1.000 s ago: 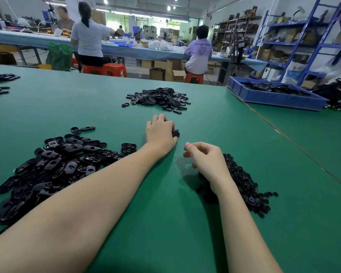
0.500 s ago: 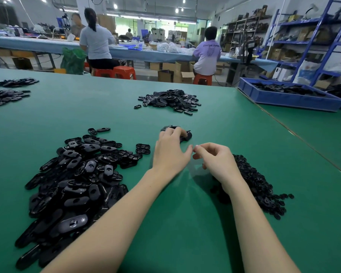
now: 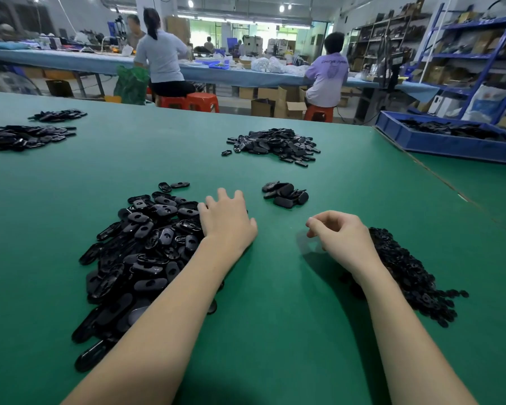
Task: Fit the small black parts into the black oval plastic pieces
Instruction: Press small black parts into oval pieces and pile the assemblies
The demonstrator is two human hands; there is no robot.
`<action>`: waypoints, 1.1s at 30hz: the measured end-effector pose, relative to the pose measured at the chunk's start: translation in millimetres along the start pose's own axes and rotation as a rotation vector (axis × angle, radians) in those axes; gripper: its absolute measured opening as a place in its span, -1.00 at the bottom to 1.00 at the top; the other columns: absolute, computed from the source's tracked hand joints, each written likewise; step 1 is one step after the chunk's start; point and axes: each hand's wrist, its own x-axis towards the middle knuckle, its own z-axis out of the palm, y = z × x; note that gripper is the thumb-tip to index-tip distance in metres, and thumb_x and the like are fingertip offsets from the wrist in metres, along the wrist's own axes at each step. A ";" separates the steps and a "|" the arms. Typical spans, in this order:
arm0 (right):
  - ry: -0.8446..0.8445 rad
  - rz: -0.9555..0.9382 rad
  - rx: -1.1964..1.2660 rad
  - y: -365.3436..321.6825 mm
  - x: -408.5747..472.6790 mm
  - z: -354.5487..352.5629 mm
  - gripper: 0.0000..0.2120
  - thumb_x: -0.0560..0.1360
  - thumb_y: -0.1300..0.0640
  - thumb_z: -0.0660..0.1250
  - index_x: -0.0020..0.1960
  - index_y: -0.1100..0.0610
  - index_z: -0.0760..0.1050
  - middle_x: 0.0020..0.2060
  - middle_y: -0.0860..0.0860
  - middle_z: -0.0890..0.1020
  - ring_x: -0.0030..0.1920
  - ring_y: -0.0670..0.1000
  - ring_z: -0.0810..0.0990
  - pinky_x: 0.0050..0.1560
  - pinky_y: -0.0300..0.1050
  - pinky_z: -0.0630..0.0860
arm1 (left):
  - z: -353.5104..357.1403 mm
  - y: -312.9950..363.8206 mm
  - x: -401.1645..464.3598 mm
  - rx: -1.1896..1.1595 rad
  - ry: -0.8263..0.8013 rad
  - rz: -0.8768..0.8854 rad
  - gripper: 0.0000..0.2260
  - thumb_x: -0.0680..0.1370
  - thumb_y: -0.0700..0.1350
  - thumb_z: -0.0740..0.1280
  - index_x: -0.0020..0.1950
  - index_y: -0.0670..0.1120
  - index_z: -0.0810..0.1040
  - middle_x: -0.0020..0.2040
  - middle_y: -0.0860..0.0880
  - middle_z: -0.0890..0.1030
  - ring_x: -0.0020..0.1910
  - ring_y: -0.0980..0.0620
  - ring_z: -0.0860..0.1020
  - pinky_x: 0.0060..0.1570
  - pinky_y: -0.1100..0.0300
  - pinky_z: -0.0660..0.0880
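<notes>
Left hand (image 3: pixel 227 222) is down on the right edge of the oval pile (image 3: pixel 146 252), fingers spread over the top pieces, likely reaching for the next oval; can't tell if it has one gripped yet. Right hand (image 3: pixel 341 239) hovers beside the small-parts heap (image 3: pixel 409 273), fingers curled with thumb to fingertip, looks like a pinch on one small part, but the part itself isn't visible. Layout reads as feed stock on each side, one per hand, with a clear assembly gap between. Small stack (image 3: pixel 285 194) just ahead of the hands is probably finished pieces. Count: two feed heaps, one small stack, one far pile (image 3: pixel 272 144), two more piles (image 3: pixel 27 135) at left, one blue tray (image 3: pixel 450 144). Individual pieces are too many to count.
</notes>
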 end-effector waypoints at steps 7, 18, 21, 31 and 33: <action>-0.014 -0.010 -0.011 -1.6 -2.3 1.1 -0.83 0.55 -0.02 0.38 -0.18 -0.03 0.66 -0.30 -0.22 0.71 -0.31 -0.16 0.58 -0.13 -0.15 0.54 | 0.5 -7.8 4.3 -0.197 0.029 0.008 -0.80 0.55 -0.05 0.35 0.15 -0.04 0.51 0.12 -0.08 0.49 0.13 -0.12 0.50 0.21 -0.04 0.31; 0.006 -0.024 0.074 -4.0 -2.6 -3.0 -0.85 0.56 0.01 0.39 -0.16 -0.01 0.66 -0.30 -0.18 0.72 -0.45 -0.23 0.49 -0.20 -0.19 0.50 | -33.3 24.2 -3.7 -1.251 -0.271 -0.108 -0.92 0.52 -0.13 0.41 -0.02 0.03 0.63 0.00 0.04 0.65 -0.08 0.02 0.61 -0.07 0.23 0.54; 0.028 -0.011 0.058 -2.5 -1.8 -9.1 -0.85 0.55 0.00 0.39 -0.16 -0.03 0.66 -0.30 -0.19 0.72 -0.45 -0.24 0.50 -0.22 -0.19 0.49 | -33.6 35.4 -9.2 -1.665 -0.692 -0.293 -0.87 0.60 -0.19 0.32 0.04 -0.05 0.66 0.12 -0.17 0.60 -0.08 -0.14 0.63 -0.18 0.22 0.63; 0.070 0.118 -0.238 9.5 5.3 -48.7 -0.88 0.48 -0.05 0.34 -0.16 -0.08 0.63 -0.23 -0.16 0.72 -0.05 -0.04 0.64 0.03 -0.05 0.58 | -10.1 51.1 -19.9 -2.125 -0.700 -0.609 -0.87 0.53 -0.50 0.28 -0.03 -0.31 0.52 -0.06 -0.31 0.56 -0.07 -0.17 0.64 -0.27 0.18 0.66; 0.070 0.133 -0.315 9.1 4.0 -51.8 -0.90 0.47 -0.05 0.34 -0.15 -0.11 0.62 -0.19 -0.20 0.69 -0.01 -0.01 0.62 -0.05 -0.09 0.51 | -5.7 51.0 -19.9 -2.080 -0.667 -0.590 -0.85 0.53 -0.51 0.27 -0.04 -0.30 0.53 -0.12 -0.28 0.60 -0.10 -0.14 0.65 -0.27 0.21 0.65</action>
